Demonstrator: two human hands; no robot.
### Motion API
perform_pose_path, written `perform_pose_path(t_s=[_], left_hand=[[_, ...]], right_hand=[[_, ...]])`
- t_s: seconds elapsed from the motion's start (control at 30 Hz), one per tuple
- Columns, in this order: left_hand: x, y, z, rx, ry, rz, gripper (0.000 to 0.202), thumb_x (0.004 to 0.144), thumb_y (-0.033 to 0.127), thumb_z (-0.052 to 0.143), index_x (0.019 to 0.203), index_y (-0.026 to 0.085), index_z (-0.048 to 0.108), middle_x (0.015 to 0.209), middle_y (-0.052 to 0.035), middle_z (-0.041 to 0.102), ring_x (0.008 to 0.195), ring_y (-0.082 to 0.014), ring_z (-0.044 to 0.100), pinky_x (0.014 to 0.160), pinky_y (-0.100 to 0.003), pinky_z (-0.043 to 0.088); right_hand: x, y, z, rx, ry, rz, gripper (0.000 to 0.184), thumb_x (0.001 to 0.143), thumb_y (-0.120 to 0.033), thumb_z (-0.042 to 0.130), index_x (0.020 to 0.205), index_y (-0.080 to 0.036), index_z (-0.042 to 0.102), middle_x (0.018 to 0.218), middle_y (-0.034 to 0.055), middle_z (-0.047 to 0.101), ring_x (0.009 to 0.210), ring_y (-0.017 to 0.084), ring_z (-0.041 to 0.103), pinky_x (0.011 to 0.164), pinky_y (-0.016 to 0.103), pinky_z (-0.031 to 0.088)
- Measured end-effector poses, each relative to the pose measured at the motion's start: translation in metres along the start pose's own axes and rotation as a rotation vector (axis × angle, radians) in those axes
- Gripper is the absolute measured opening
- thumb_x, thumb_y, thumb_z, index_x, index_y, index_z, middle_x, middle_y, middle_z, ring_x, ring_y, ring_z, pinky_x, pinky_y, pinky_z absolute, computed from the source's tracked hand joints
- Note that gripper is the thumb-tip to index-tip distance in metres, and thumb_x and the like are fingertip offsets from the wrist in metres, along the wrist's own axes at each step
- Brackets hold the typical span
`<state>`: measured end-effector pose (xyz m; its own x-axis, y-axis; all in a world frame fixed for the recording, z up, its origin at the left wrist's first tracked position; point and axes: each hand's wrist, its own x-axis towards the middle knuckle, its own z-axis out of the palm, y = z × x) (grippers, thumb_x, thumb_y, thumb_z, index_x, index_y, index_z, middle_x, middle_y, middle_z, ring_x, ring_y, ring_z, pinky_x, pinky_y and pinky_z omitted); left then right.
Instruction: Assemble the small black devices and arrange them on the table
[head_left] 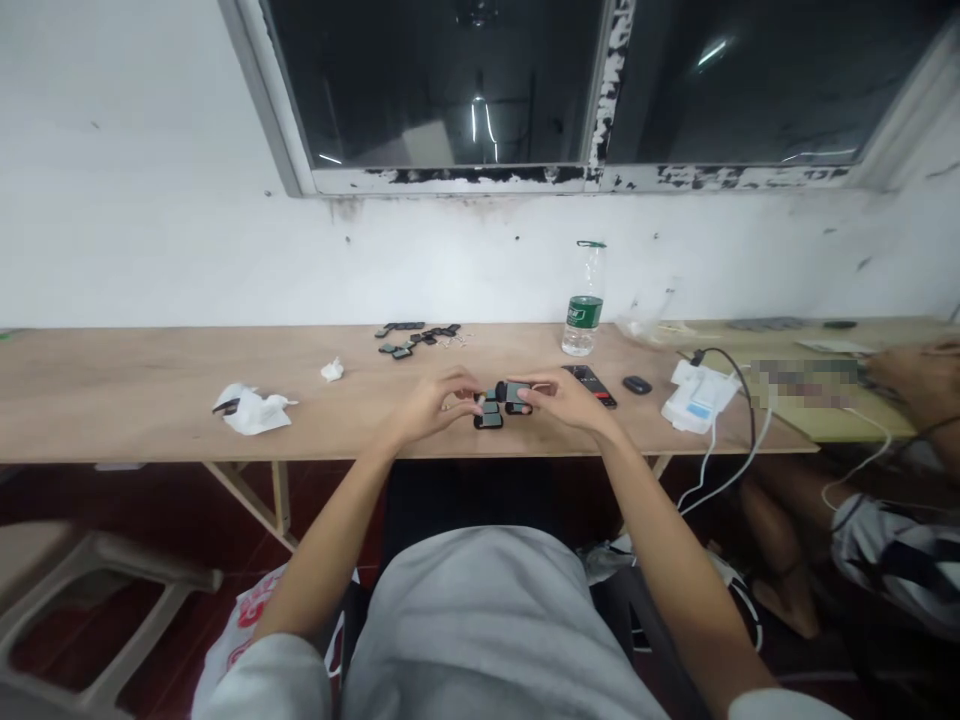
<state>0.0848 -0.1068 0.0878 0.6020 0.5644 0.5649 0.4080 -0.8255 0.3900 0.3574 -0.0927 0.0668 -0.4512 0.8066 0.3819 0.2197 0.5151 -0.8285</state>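
Both my hands meet over the front edge of a long wooden table (150, 390). My right hand (566, 398) pinches a small black plastic part (514, 394) between thumb and fingers. My left hand (435, 400) is curled beside it, fingertips touching the same part's left end. Just below them, two or three similar small black parts (488, 418) lie on the table.
A pile of black parts (415, 338) lies farther back. A water bottle (583, 302), a dark phone (592, 384), a black oval object (637, 384), crumpled tissues (251, 408) and a white charger with cables (701, 398) are on the table. Another person's arm (911, 370) is at right.
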Motion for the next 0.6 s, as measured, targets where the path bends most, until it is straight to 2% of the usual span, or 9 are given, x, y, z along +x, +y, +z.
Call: perform_pose_path(t_s=[0.13,0.27,0.43,0.53,0.6], left_hand=[[0.002,0.004,0.009,0.083,0.104,0.067,0.028,0.097,0.042,0.065,0.114,0.019,0.071,0.105,-0.009,0.069,0.093,-0.0201,0.068,0.086,-0.033,0.055],[0.002,0.004,0.013,0.163,0.196,0.073,0.027,0.097,0.04,0.066,0.113,0.019,0.072,0.104,-0.0086,0.07,0.092,-0.02,0.069,0.085,-0.033,0.056],[0.0,0.004,0.012,0.193,0.261,0.039,0.026,0.098,0.04,0.065,0.109,0.02,0.075,0.103,-0.0083,0.071,0.092,-0.021,0.07,0.086,-0.035,0.058],[0.0,0.005,0.013,0.157,0.267,-0.003,0.025,0.097,0.041,0.066,0.102,0.02,0.078,0.101,-0.0075,0.072,0.092,-0.0214,0.071,0.087,-0.036,0.059],[0.0,0.005,0.014,0.1,0.274,-0.076,0.027,0.093,0.045,0.07,0.101,0.021,0.079,0.104,-0.008,0.073,0.095,-0.023,0.071,0.087,-0.037,0.061]], right_hand=[[0.003,-0.009,0.008,0.058,0.107,0.07,0.038,0.089,-0.039,0.075,0.121,-0.018,0.076,0.107,0.01,0.079,0.085,0.023,0.076,0.081,0.035,0.062],[0.006,-0.019,0.016,0.153,0.149,0.071,0.039,0.084,-0.043,0.08,0.112,-0.016,0.077,0.101,0.01,0.079,0.078,0.021,0.075,0.074,0.033,0.063],[0.009,-0.027,0.026,0.218,0.134,0.043,0.045,0.082,-0.048,0.081,0.109,-0.013,0.077,0.09,0.0099,0.078,0.075,0.021,0.074,0.071,0.032,0.062],[0.01,-0.024,0.028,0.221,0.124,0.036,0.047,0.082,-0.05,0.08,0.111,-0.012,0.077,0.092,0.0106,0.079,0.075,0.021,0.074,0.071,0.032,0.061],[0.01,-0.022,0.027,0.217,0.114,0.042,0.047,0.082,-0.049,0.08,0.112,-0.013,0.077,0.094,0.0108,0.079,0.076,0.021,0.074,0.073,0.032,0.062]])
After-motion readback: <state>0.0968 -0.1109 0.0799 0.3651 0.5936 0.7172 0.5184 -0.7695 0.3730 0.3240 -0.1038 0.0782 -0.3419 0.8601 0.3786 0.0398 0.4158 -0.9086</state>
